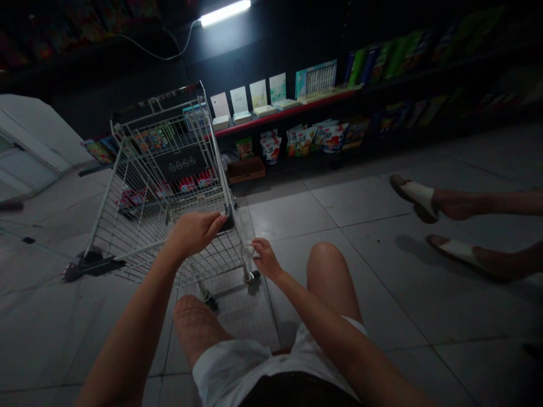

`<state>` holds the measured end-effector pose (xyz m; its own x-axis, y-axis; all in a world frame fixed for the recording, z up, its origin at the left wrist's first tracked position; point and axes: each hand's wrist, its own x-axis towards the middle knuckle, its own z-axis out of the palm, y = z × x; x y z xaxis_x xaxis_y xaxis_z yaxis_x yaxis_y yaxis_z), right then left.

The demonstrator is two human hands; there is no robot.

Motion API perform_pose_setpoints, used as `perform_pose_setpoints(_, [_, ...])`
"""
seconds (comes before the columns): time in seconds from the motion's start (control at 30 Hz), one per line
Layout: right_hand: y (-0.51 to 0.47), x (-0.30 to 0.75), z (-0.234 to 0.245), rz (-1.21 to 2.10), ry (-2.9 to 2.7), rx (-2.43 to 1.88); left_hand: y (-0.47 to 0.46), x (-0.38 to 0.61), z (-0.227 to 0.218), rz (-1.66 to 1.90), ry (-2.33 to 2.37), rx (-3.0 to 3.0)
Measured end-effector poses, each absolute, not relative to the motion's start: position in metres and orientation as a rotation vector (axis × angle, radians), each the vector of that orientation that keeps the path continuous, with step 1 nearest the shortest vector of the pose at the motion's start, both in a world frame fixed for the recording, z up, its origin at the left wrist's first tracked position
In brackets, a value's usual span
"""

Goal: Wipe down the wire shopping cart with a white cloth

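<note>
A metal shopping cart stands at the left, close to my knees, its wire basket open at the top. My left hand is closed over the top rim at its near right corner, beside a black plastic corner piece. Lower down, my right hand pinches a small crumpled white cloth. The cloth presses against the cart's frame, above a caster wheel. Part of the cloth is hidden by my fingers.
Behind the cart runs a dark shelf with upright books and snack bags. A brown cardboard tray sits low by the cart. A lit tube lamp hangs above. At the right, another person's feet in flat shoes rest on the tiled floor.
</note>
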<state>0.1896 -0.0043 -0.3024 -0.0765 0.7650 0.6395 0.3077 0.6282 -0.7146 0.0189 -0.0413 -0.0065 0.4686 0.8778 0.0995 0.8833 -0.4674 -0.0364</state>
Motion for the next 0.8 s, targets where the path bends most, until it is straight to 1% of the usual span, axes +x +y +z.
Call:
perform_pose_setpoints(0.1, [0.003, 0.196, -0.252, 0.414, -1.446, -0.925, -0.042, 0.020, -0.004, -0.112, -1.591, -2.622])
perform_pose_setpoints(0.2, [0.002, 0.185, -0.193, 0.372, -1.325, -0.775, -0.041, 0.022, -0.003, -0.114, -1.600, -2.616])
perform_pose_setpoints(0.27, [-0.009, 0.169, -0.172, 0.420, -1.313, -0.729, -0.041, 0.023, -0.003, -0.102, -1.603, -2.611])
perform_pose_setpoints(0.33, [-0.027, 0.152, -0.172, 0.388, -1.379, -0.721, -0.041, 0.023, -0.003, -0.085, -1.605, -2.591])
perform_pose_setpoints(0.37, [-0.037, 0.146, -0.179, 0.322, -1.481, -0.675, -0.041, 0.023, -0.003, -0.076, -1.607, -2.578])
perform_pose_setpoints(0.43, [-0.054, 0.140, -0.193, 0.145, -1.753, -0.465, -0.042, 0.022, -0.004, -0.067, -1.611, -2.551])
perform_pose_setpoints(0.5, [-0.063, 0.145, -0.200, 0.073, -1.868, -0.298, -0.042, 0.021, -0.004, -0.059, -1.611, -2.539])
perform_pose_setpoints(0.57, [-0.060, 0.156, -0.195, 0.152, -1.738, -0.398, -0.042, 0.021, -0.004, -0.052, -1.604, -2.541])
perform_pose_setpoints(0.67, [-0.040, 0.169, -0.184, 0.285, -1.440, -0.745, -0.042, 0.021, -0.005, -0.051, -1.593, -2.542])
perform_pose_setpoints(0.73, [-0.025, 0.170, -0.192, 0.347, -1.415, -0.840, -0.041, 0.021, -0.005, -0.064, -1.589, -2.536])
perform_pose_setpoints(0.8, [-0.014, 0.169, -0.214, 0.447, -1.476, -0.850, -0.042, 0.021, -0.006, -0.073, -1.583, -2.534])
